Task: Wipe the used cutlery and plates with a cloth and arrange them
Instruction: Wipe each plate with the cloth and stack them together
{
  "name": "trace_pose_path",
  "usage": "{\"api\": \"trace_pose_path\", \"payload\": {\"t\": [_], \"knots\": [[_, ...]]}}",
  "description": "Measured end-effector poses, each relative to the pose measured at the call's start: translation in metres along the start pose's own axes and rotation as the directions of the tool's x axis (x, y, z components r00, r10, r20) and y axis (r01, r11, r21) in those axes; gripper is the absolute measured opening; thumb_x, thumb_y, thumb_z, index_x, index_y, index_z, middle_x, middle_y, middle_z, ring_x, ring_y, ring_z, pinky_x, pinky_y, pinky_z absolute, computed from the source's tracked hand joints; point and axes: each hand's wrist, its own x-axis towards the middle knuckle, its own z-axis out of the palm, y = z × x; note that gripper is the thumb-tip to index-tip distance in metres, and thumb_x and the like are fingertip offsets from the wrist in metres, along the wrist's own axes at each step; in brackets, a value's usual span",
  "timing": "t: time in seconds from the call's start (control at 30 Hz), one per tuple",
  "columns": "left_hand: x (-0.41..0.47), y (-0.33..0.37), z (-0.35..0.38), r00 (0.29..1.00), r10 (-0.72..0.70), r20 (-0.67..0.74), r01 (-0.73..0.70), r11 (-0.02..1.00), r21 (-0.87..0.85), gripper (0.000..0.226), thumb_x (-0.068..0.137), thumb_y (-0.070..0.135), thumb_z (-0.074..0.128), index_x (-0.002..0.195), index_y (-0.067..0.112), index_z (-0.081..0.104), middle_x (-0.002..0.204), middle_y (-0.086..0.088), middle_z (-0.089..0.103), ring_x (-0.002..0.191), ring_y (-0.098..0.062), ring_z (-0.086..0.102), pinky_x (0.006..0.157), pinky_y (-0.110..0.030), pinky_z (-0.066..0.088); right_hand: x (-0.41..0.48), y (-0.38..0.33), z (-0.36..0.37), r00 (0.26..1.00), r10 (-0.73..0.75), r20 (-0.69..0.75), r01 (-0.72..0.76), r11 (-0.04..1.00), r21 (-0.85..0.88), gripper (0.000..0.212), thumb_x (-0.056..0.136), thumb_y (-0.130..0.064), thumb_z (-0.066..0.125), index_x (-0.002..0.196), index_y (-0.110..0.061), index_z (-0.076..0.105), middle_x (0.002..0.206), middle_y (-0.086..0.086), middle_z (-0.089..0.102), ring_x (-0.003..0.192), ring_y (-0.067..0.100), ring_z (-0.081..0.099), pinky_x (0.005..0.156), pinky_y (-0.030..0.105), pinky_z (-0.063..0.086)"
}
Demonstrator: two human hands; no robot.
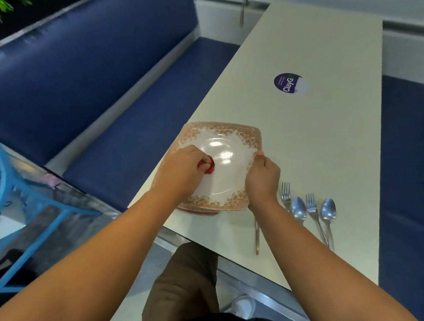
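A square white plate [228, 146] with an orange floral border tops a stack of like plates near the cream table's left edge. My left hand [184, 169] presses a bunched red cloth [207, 165] onto the plate's left inner part. My right hand [262, 180] grips the plate's right rim, thumb on top. To the right lie a fork [286, 194], a spoon [299, 209], a second fork [313, 210] and a second spoon [328, 212], side by side. Another utensil's handle [257, 236] shows below my right wrist.
The long cream table [319, 147] carries a round purple sticker [288, 83] further back. Blue padded benches [111, 78] run along both sides. A blue metal chair frame [15, 196] stands at the lower left. My leg and shoe are below the table's near edge.
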Motion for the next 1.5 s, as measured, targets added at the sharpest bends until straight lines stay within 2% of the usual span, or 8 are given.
{"api": "trace_pose_path", "payload": {"t": [0.1, 0.43, 0.57, 0.7, 0.93, 1.1, 1.27, 1.5], "knots": [[-0.008, 0.008, 0.004, 0.997, 0.039, 0.068, -0.034, 0.996, -0.082, 0.012, 0.096, 0.022, 0.062, 0.102, 0.021, 0.072, 0.107, 0.008, 0.065, 0.096, -0.014, 0.058, 0.089, -0.031, 0.049, 0.003, 0.004, 0.004, 1.000, 0.008, -0.008, -0.008, 0.998, -0.066, 0.043, 0.107, -0.028, 0.035, 0.071, -0.012, 0.053, 0.070, 0.001, 0.054, 0.065, 0.016, 0.049, 0.058, 0.028, 0.037], [0.001, -0.025, -0.032, 0.932, -0.225, -0.285, 0.148, 0.952, -0.268, 0.012, 0.097, 0.024, 0.062, 0.095, 0.027, 0.073, 0.101, 0.009, 0.066, 0.093, -0.012, 0.061, 0.085, -0.034, 0.054, 0.012, 0.029, 0.028, 0.999, 0.037, -0.005, -0.036, 0.956, -0.291, 0.045, 0.108, -0.032, 0.026, 0.109, -0.010, 0.065, 0.095, 0.002, 0.060, 0.103, 0.029, 0.059, 0.091, 0.040, 0.045], [-0.004, -0.041, -0.033, 0.912, -0.263, -0.314, 0.181, 0.947, -0.267, 0.011, 0.097, 0.026, 0.062, 0.100, 0.025, 0.073, 0.103, 0.009, 0.066, 0.093, -0.008, 0.059, 0.083, -0.025, 0.050, 0.011, 0.031, 0.038, 1.000, 0.007, -0.021, -0.014, 0.939, -0.345, 0.047, 0.109, -0.028, 0.026, 0.119, -0.003, 0.065, 0.113, 0.014, 0.067, 0.109, 0.033, 0.059, 0.082, 0.032, 0.037], [-0.010, -0.051, -0.032, 0.905, -0.289, -0.314, 0.205, 0.940, -0.273, 0.010, 0.097, 0.026, 0.063, 0.100, 0.025, 0.073, 0.103, 0.008, 0.066, 0.092, -0.010, 0.061, 0.082, -0.026, 0.051, 0.014, 0.036, 0.045, 1.000, -0.018, -0.003, 0.016, 0.924, -0.383, 0.046, 0.108, -0.025, 0.026, 0.118, -0.002, 0.065, 0.114, 0.015, 0.068, 0.109, 0.033, 0.060, 0.081, 0.030, 0.035], [-0.010, -0.062, -0.013, 0.940, -0.293, -0.173, 0.267, 0.950, -0.160, 0.018, 0.099, 0.028, 0.060, 0.108, 0.021, 0.074, 0.107, 0.003, 0.068, 0.091, -0.014, 0.061, 0.080, -0.027, 0.051, 0.018, 0.043, 0.045, 0.998, -0.057, 0.006, 0.053, 0.868, -0.494, 0.045, 0.108, -0.029, 0.024, 0.111, -0.006, 0.063, 0.101, 0.012, 0.067, 0.096, 0.031, 0.060, 0.075, 0.033, 0.036], [-0.009, -0.068, 0.010, 0.951, -0.295, -0.091, 0.288, 0.954, -0.087, 0.023, 0.100, 0.027, 0.060, 0.120, 0.019, 0.069, 0.118, -0.001, 0.065, 0.100, -0.019, 0.061, 0.087, -0.028, 0.048, 0.024, 0.055, 0.041, 1.000, -0.006, 0.004, 0.007, 0.812, -0.584, 0.041, 0.106, -0.031, 0.025, 0.109, -0.009, 0.059, 0.080, 0.002, 0.054, 0.083, 0.026, 0.053, 0.073, 0.035, 0.038], [-0.003, -0.074, 0.021, 0.965, -0.259, -0.049, 0.259, 0.966, 0.014, 0.023, 0.101, 0.025, 0.057, 0.120, 0.018, 0.068, 0.119, -0.001, 0.062, 0.102, -0.021, 0.061, 0.088, -0.031, 0.049, 0.027, 0.058, 0.040, 0.995, -0.021, 0.101, 0.082, 0.751, -0.655, 0.040, 0.106, -0.033, 0.026, 0.106, -0.009, 0.059, 0.084, 0.005, 0.057, 0.088, 0.030, 0.059, 0.072, 0.035, 0.038], [0.023, -0.075, 0.041, 0.974, -0.226, 0.010, 0.215, 0.940, 0.263, 0.019, 0.100, 0.018, 0.055, 0.115, 0.015, 0.066, 0.110, -0.003, 0.061, 0.089, -0.021, 0.061, 0.080, -0.035, 0.056, 0.029, 0.058, 0.046, 0.976, 0.031, 0.217, 0.149, 0.631, -0.762, 0.033, 0.104, -0.025, 0.030, 0.121, -0.005, 0.048, 0.108, 0.016, 0.065, 0.098, 0.036, 0.064, 0.074, 0.037, 0.043]]}}
